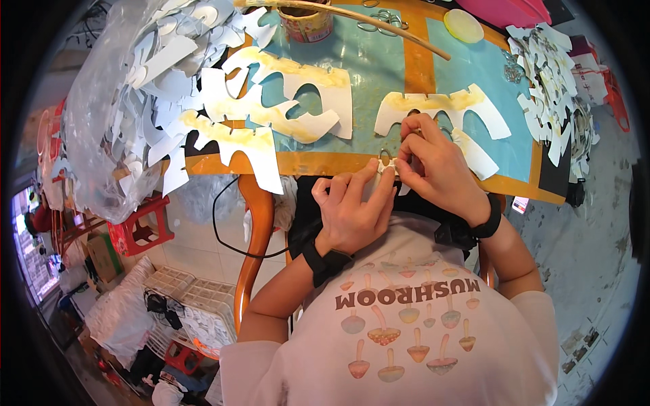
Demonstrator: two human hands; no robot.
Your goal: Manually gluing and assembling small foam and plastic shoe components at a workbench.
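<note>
At the table's near edge my left hand (355, 206) pinches a small white piece (386, 167), with a metal ring (385, 154) standing up from its far end. My right hand (433, 162) is closed beside it, thumb and fingertips at the piece's right side. How far the piece runs under my fingers is hidden. Just beyond my right hand lies a white cut-out piece (486, 122) with curved notches and a yellowish smear. Another white piece (476, 157) sits partly behind that hand. More smeared cut-outs (338, 101) overlap at the left of the table.
A big heap of white cut-outs (162, 64) in clear plastic covers the left end; another pile (548, 88) stands right. At the back are a tin (305, 26), a long stick (379, 26), metal rings (382, 24) and a yellow lid (464, 26). A red stool (142, 227) stands below left.
</note>
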